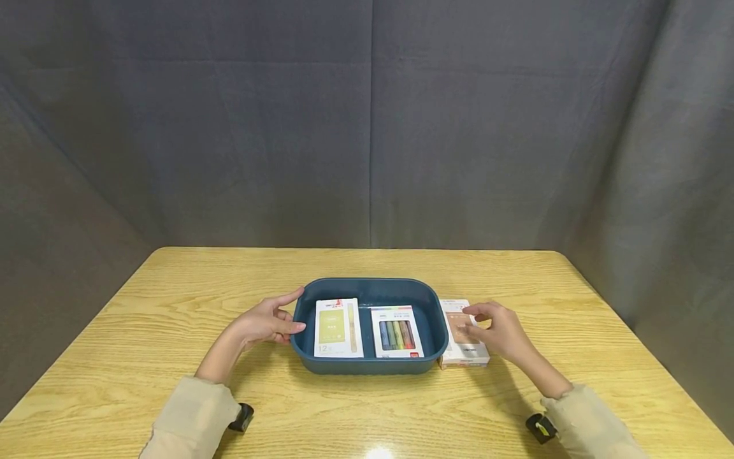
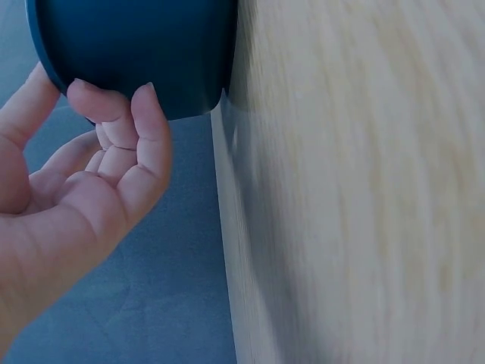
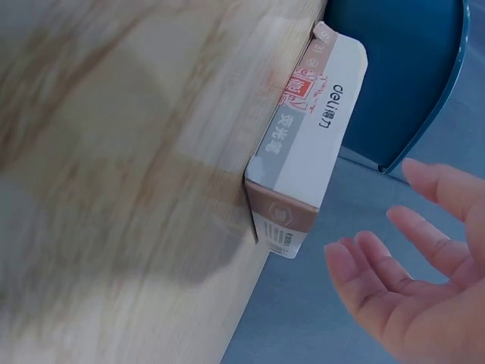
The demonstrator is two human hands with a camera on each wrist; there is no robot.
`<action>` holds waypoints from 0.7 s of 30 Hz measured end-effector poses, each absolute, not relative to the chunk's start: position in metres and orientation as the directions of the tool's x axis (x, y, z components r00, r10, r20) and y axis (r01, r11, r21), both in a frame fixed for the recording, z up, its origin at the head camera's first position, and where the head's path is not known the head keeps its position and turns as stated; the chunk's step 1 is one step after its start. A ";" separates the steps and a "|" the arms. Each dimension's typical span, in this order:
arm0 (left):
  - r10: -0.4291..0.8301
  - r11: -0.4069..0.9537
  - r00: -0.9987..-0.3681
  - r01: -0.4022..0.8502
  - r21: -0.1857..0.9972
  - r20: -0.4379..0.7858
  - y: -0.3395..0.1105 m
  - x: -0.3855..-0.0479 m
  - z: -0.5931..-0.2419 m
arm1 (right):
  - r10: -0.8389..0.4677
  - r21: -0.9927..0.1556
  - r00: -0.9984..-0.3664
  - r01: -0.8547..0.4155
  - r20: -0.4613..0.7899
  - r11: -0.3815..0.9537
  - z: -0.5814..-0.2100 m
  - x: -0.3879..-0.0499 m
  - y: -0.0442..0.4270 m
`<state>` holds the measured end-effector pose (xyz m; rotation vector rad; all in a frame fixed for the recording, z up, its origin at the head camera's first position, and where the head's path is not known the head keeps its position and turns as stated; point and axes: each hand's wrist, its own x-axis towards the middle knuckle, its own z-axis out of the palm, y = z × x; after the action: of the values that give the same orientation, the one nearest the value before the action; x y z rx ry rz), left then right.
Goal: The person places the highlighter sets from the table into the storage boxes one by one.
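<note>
A dark blue bin (image 1: pixel 367 366) stands mid-table. At its left end my left hand (image 1: pixel 266 320) grips the rim, thumb over the edge and curled fingers against the outer wall (image 2: pixel 144 53). Inside lie a white box with a yellow-green panel (image 1: pixel 331 326) on the left and a white box of coloured pens (image 1: pixel 397 331) on the right. A white highlighter box with a brown panel (image 1: pixel 470 357) lies flat on the table beside the bin's right end. Over it hovers my right hand (image 1: pixel 501 333), fingers loosely bent; the right wrist view shows them apart from the box (image 3: pixel 314 121).
The wooden table (image 1: pixel 367 414) extends on all sides of the bin. Grey curtains (image 1: pixel 367 159) hang behind it and along both sides. A black strap device (image 1: pixel 243 417) is on the left wrist and another (image 1: pixel 541 428) on the right.
</note>
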<state>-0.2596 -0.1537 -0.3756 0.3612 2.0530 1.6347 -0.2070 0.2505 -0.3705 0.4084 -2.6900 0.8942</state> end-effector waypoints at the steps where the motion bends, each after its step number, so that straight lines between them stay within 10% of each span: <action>1: 0.491 0.248 -0.846 -0.094 0.964 -0.208 -0.154 -0.260 -0.375 | -0.179 -0.535 -0.924 -0.345 0.339 0.771 -0.371 -0.207 0.251; 21: 0.485 0.253 -0.849 -0.095 0.963 -0.211 -0.153 -0.259 -0.376 | -0.187 -0.579 -0.971 -0.237 0.147 0.780 -0.368 -0.209 0.256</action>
<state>-0.2588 -0.1531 -0.3755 0.3544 2.0589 1.6322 -0.2094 0.2559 -0.3677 0.3445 -2.8871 0.9551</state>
